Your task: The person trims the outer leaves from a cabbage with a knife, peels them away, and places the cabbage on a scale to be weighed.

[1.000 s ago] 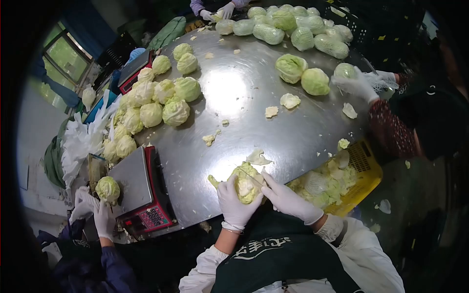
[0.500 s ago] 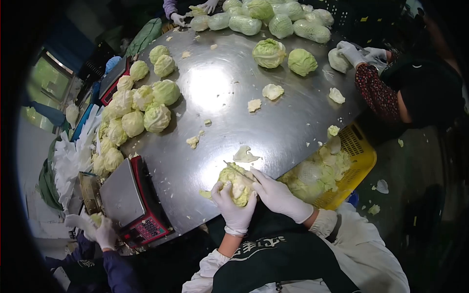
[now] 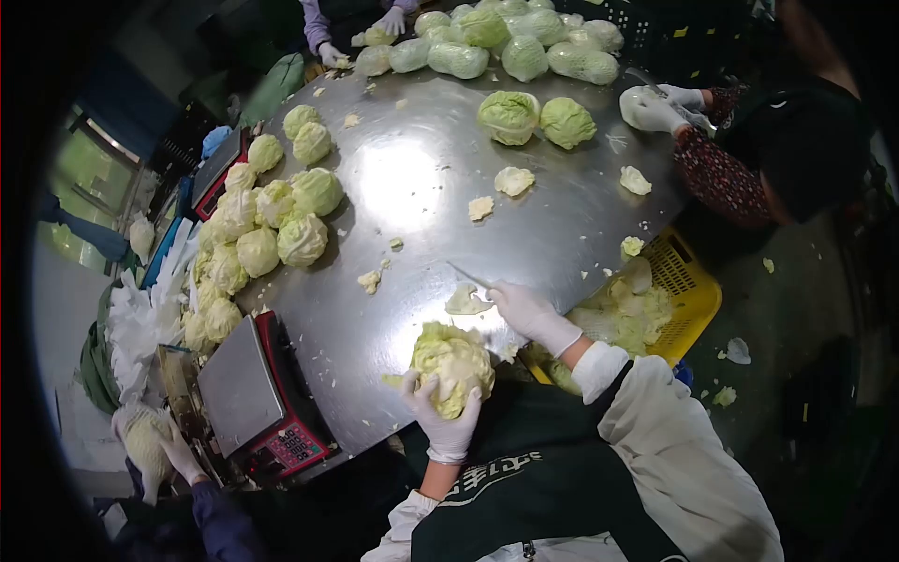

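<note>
A pale green cabbage [image 3: 451, 365] is cupped in my left hand [image 3: 442, 421], its fingers wrapped around the near side by the table's front edge. My right hand [image 3: 532, 316], in a white glove too, grips a knife [image 3: 468, 275] whose blade points left over the metal table. The blade is apart from the cabbage. A loose cabbage leaf [image 3: 466, 300] lies on the table just below the blade. The knife's handle is hidden inside my right hand.
Trimmed cabbages [image 3: 257, 253] are piled at left beside a red scale [image 3: 267, 393]. Net-wrapped cabbages [image 3: 459, 60] lie at the back. A yellow crate [image 3: 695, 314] of leaves stands at right. Co-workers' hands [image 3: 658, 110] handle a cabbage at right; another person's hand [image 3: 181, 451] holds a netted one at lower left.
My right hand has moved away from the cabbage, up and to the right, taking the knife with it. My left hand keeps the cabbage, which shows more fully now.
</note>
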Motion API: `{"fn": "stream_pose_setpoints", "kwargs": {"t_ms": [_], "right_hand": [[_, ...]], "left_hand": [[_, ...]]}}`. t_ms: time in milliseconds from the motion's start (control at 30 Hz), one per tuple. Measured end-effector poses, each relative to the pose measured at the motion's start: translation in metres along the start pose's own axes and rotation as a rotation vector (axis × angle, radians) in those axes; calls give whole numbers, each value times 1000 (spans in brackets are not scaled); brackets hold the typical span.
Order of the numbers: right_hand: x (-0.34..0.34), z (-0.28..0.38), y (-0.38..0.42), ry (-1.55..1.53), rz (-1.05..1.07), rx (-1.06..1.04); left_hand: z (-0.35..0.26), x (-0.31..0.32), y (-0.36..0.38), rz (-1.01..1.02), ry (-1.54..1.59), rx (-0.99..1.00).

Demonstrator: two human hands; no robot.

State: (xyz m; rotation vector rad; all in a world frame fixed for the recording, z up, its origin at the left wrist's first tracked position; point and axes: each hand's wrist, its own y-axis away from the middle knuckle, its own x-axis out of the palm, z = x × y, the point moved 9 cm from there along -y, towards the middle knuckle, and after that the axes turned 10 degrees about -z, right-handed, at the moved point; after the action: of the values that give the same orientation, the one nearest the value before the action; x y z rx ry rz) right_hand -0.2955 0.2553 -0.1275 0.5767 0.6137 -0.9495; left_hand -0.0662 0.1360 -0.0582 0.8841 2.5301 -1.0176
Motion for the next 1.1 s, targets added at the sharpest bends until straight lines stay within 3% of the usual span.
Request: {"fn": "stream_pose_setpoints", "kwargs": {"t_ms": [100, 133, 233, 300, 367, 433, 467, 600, 667, 767, 833, 933, 967, 1000, 1067, 1100], "right_hand": [[-4, 17, 8, -45, 16, -98], [-15, 39, 22, -261, 6, -132], [-12, 81, 68, -445, 43, -279], [1, 96, 89, -245, 126, -370], [8, 90, 82, -241, 80, -367], [-2, 73, 57, -12, -40, -259], [-18, 76, 49, -83, -136, -253], [-11, 48, -7, -50, -188, -241], [-7, 2, -39, 36, -233, -27], [-57, 14, -34, 219, -410, -168], [-75, 56, -2, 200, -399, -187], [-68, 82, 42, 16, -475, -327], [-55, 83, 46, -188, -345, -346], [-26, 68, 45, -343, -186, -269], [35, 51, 47, -576, 153, -67], [36, 71, 63, -640, 309, 28]], "left_hand": [[26, -27, 18, -8, 22, -32], [27, -32, 20, 5, 34, -72], [18, -39, 14, 23, -29, -130], [23, -30, 5, -22, 57, -296], [32, -22, -2, -47, -3, -324], [44, -21, -5, -36, 73, -467], [44, -22, -7, -14, 19, -363], [51, -22, -4, 84, 46, -323], [50, -29, 0, 118, 92, -372], [55, -36, 6, 83, 243, -527], [53, -36, 3, 115, 149, -416], [54, -35, 5, 139, 99, -419], [58, -34, 8, 149, 131, -448], [52, -35, 5, 184, 205, -514], [75, -36, 21, 223, 275, -447], [72, -39, 22, 266, 281, -475]]}}
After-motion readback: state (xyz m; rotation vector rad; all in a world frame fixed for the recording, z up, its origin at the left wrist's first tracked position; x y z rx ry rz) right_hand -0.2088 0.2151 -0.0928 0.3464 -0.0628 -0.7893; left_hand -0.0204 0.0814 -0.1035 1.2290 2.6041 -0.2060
